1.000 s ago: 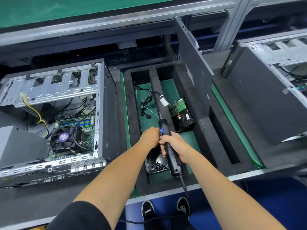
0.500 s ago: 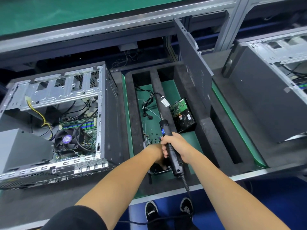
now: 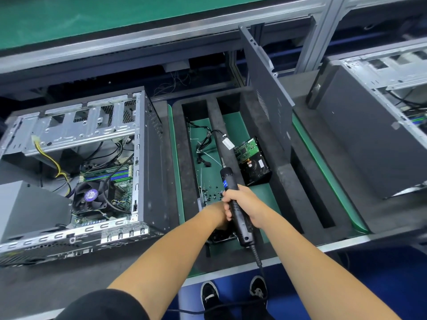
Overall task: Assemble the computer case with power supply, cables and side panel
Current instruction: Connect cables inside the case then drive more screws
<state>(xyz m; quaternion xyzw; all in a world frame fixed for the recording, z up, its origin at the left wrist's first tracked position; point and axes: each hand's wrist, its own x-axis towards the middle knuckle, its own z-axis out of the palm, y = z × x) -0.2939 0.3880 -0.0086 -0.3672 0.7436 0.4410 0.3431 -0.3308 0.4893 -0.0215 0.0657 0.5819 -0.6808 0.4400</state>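
Note:
The open computer case [image 3: 150, 158] lies at the left, its motherboard and fan showing. A grey power supply [image 3: 30, 209] sits at its near left corner. The dark side panel [image 3: 265, 93] stands upright in the foam tray [image 3: 284, 181]. My right hand [image 3: 245, 199] grips the black electric screwdriver [image 3: 228, 179], bit pointing away from me. My left hand [image 3: 216, 215] reaches into the small screw tray [image 3: 221, 237] just under the screwdriver; its fingers are hidden behind my right hand and the tool.
Loose screws [image 3: 211, 192] and black cables [image 3: 203, 146] lie on the green mat in the foam tray. A hard drive [image 3: 253, 162] leans against a foam divider. A second computer case [image 3: 360, 139] stands at the right. The screwdriver's cord hangs past the bench edge.
My left hand has dropped from beside the screwdriver handle into the screw tray beneath it. My right hand keeps its hold on the screwdriver.

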